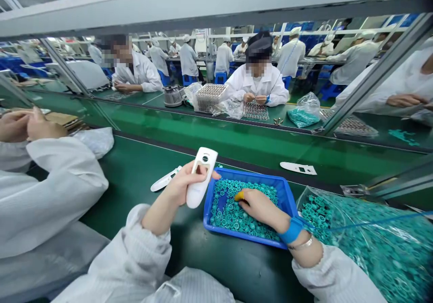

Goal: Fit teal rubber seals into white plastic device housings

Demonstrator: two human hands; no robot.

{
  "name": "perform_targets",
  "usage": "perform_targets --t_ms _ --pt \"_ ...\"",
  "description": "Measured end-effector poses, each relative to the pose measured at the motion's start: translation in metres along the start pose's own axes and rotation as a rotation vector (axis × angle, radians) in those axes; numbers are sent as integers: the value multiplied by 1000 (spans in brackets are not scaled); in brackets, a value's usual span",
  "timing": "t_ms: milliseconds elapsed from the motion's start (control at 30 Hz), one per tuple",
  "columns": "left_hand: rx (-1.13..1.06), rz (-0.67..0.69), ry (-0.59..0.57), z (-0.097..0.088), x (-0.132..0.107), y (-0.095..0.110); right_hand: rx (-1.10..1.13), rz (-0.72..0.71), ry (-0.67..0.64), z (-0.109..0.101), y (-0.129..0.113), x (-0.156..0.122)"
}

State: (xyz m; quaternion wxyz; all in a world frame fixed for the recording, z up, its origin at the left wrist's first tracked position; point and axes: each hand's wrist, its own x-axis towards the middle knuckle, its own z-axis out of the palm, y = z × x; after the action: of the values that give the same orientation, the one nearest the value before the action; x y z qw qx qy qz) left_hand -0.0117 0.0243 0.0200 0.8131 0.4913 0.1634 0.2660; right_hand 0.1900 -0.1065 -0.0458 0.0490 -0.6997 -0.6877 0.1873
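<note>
My left hand [179, 183] grips a long white plastic casing [195, 195], tilted, with a round hole near its top and a larger window below. The casing is just left of a blue plastic tray [250, 241] full of small teal rings [230, 217]. Inside that tray is my right hand [259, 206], its fingers bent down among the rings; a yellow cover is on one finger and a blue band is round the wrist. Whatever its fingertips pinch is hidden. Behind my left hand, another white casing [162, 182] lies on the green table.
At right lies a large clear bag [382, 244] of teal parts, a blue cord crossing it. A white casing [297, 168] lies beyond the tray. A co-worker's sleeve [64, 181] is close on my left. A metal post [402, 181] stands at right; people work opposite.
</note>
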Motion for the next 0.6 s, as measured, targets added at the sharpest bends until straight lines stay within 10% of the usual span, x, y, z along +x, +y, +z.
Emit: perform_targets --t_ms 367,600 --pt "-255 -200 48 -11 -15 -30 -29 -74 -7 8 -4 8" --pt "-121 -192 136 -5 -9 -52 122 -35 263 -2 -3 5"
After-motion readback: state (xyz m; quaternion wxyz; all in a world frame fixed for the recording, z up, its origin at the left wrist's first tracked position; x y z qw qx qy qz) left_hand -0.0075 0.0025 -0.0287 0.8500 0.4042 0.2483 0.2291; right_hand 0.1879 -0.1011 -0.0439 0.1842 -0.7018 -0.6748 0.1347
